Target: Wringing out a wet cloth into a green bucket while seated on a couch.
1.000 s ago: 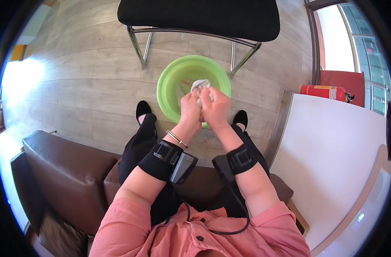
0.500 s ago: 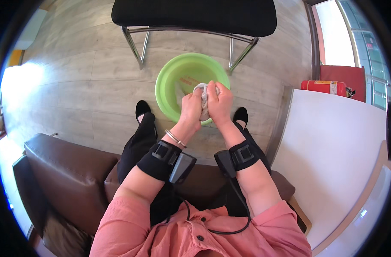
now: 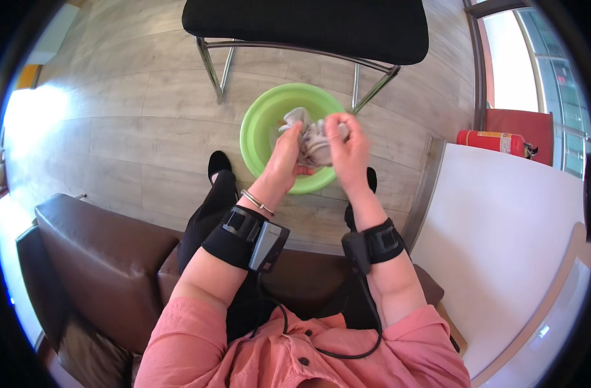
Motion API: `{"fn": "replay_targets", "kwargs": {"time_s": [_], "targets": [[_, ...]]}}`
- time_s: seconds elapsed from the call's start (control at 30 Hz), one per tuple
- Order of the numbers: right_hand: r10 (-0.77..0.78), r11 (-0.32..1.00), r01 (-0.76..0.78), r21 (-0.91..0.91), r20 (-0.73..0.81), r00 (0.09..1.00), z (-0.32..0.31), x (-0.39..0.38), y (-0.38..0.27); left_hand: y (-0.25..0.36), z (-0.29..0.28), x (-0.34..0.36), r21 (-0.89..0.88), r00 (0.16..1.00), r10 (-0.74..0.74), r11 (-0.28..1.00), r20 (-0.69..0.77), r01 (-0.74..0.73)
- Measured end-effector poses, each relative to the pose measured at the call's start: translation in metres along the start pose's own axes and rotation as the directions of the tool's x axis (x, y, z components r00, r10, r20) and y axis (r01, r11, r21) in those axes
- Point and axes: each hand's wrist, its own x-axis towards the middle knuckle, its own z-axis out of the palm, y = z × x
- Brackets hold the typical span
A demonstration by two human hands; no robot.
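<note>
A crumpled light grey cloth (image 3: 316, 143) is stretched loosely between my two hands, above a light green plastic basin (image 3: 249, 138) on the floor. My left hand (image 3: 284, 157) grips its left part, with the fingers mostly hidden behind the fabric. On the other side, my right hand (image 3: 351, 152) pinches the cloth's right end, slightly blurred. Folds of the fabric bunch up between them, and one end sticks up past my left fingertips. The basin's inside shows only partly behind hands and cloth.
A black chair (image 3: 308, 29) with metal legs stands just beyond the basin. Brown leather seating (image 3: 108, 249) is under and left of me. At right are a white tabletop (image 3: 496, 239) and a red fire extinguisher (image 3: 492, 141).
My hands have moved apart, the right one shifting rightward. The cloth, formerly a tight twisted bundle between my fists, is now looser and wider. The view has shifted slightly.
</note>
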Motion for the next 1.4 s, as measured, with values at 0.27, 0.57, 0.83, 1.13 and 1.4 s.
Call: {"fn": "replay_targets", "kwargs": {"time_s": [0.27, 0.57, 0.83, 1.13, 1.4], "targets": [[-0.147, 0.953, 0.156, -0.259, 0.053, 0.988, 0.017, -0.020, 0.014, -0.030, 0.021, -0.002, -0.163, 0.986, 0.128, 0.976, -0.111, -0.145], [-0.238, 0.956, 0.242, -0.167, 0.043, 0.970, 0.039, -0.034, -0.003, -0.014, -0.007, -0.008, 0.386, 0.887, 0.457, 0.809, 0.061, -0.444], [0.129, 0.951, -0.160, -0.265, -0.128, 0.983, 0.002, -0.001, 0.052, -0.009, 0.032, -0.018, 0.092, 0.991, 0.035, 0.996, -0.129, -0.023], [-0.010, 0.979, -0.026, -0.201, -0.171, 0.985, -0.003, 0.002, 0.030, 0.004, 0.016, -0.009, 0.024, 0.983, 0.086, 0.996, -0.164, -0.083], [-0.248, 0.944, 0.243, -0.224, 0.006, 0.969, 0.023, -0.028, 0.014, -0.030, 0.019, -0.009, -0.268, 0.995, -0.015, 0.963, -0.099, -0.012]]}}
